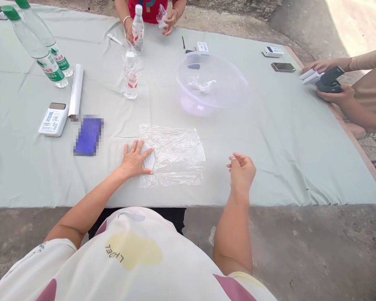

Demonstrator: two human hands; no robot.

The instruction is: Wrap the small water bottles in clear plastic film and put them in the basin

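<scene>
A crinkled piece of thin clear plastic film [178,156] lies spread on the cloth in front of me; whether it is a bag or a single sheet I cannot tell. My left hand [134,159] presses flat on its gathered left edge, fingers spread. To the right of the film and apart from it is my right hand [242,169], with thumb and fingertips closed together and nothing visible between them. Beyond the film stands a translucent purple basin [197,104], with crumpled clear plastic [202,85] showing through it.
Left of me are a white device [53,120], a blurred-out blue item [88,136], a white roll [76,90] and two green-capped bottles [48,69]. A water bottle [131,79] stands mid-table. Across, a person holds plastic [162,19]; at right, another holds a dark device [330,79].
</scene>
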